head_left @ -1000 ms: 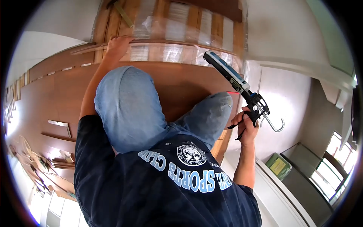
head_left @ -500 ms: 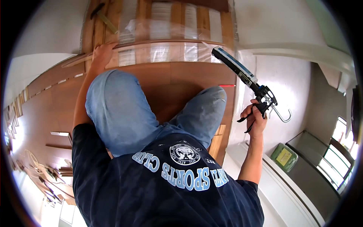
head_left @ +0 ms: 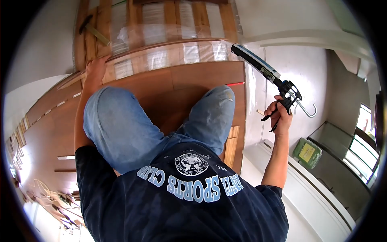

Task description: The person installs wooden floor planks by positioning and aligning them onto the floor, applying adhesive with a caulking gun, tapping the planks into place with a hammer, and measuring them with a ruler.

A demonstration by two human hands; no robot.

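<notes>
My right hand is wrapped around the handle of a caulking gun. The gun is raised off the floor on the right, and its tube points up and left toward the end of a long wooden floorboard. At the left, my left hand grips that board by its edge. The board lies across the wooden joists beside the laid flooring, and clear plastic sheeting shows around it. My left fingers are partly hidden at the board.
A hammer rests on the joists at upper left. On the flooring near my right knee lies a red pencil. A green package stands at the right. Cords and tools lie at lower left; a white wall borders the right side.
My view has shifted slightly, so the floor and joists sit further left. The caulking gun and my right hand appear a little further right. Both hands keep their holds.
</notes>
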